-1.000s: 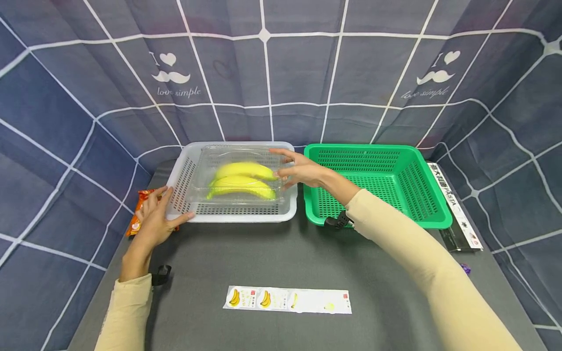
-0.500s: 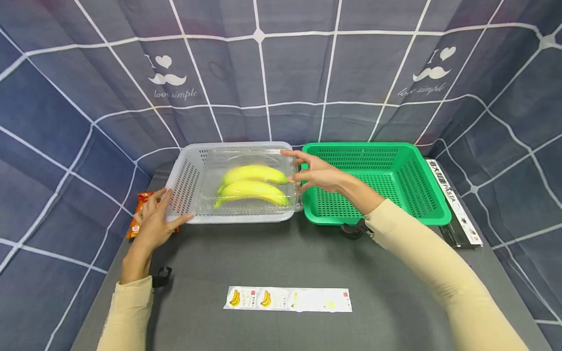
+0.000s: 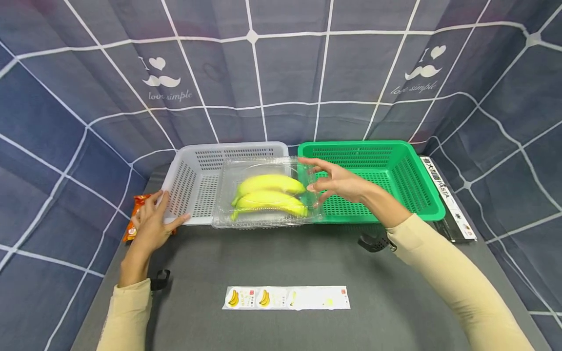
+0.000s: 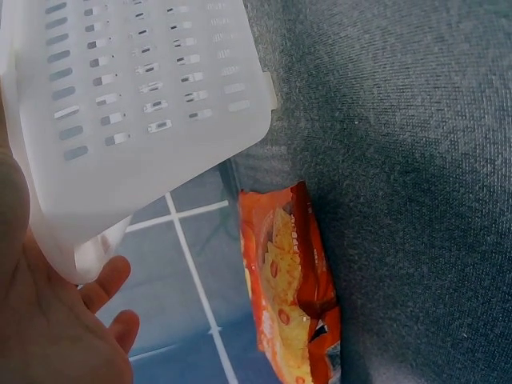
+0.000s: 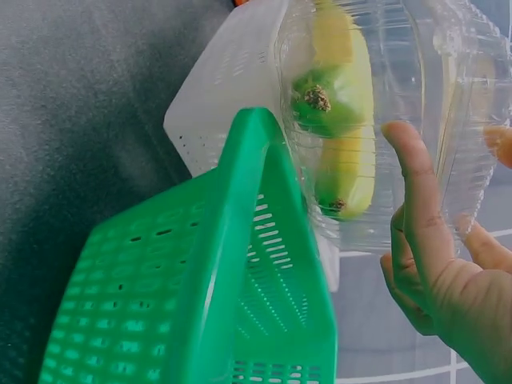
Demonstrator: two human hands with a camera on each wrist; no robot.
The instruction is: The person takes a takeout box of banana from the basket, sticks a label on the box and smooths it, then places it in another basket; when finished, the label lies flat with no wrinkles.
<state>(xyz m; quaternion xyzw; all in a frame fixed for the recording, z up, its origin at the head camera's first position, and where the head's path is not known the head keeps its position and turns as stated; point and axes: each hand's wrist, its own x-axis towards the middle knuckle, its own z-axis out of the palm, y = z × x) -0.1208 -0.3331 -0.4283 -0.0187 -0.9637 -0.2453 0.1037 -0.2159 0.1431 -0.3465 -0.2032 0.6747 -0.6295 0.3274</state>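
A clear plastic clamshell box point(image 3: 224, 195) with two yellow bananas point(image 3: 270, 185) inside hangs over the inner rims of both baskets. My right hand point(image 3: 340, 181) grips its right end, the thumb on the near side and fingers spread along the lid edge. The right wrist view shows the banana ends point(image 5: 336, 100) through the clear wall, one of them greenish. At the left, my left hand point(image 3: 152, 222) holds the near left corner of the white basket point(image 3: 176, 185). In the left wrist view, fingertips point(image 4: 108, 280) show past that basket's rim.
To the right stands a green basket point(image 3: 421, 190), with a black-and-white pasta box point(image 3: 452, 204) beside it. An orange snack packet point(image 4: 288, 296) lies left of the white basket. A strip of banana labels point(image 3: 285, 298) lies near the front. A tiled-pattern cloth point(image 3: 294, 68) hangs behind.
My right hand has drawn the clamshell box with the bananas rightward and slightly nearer, from over the white basket to partly over the green one. My left hand stays at the basket corner.
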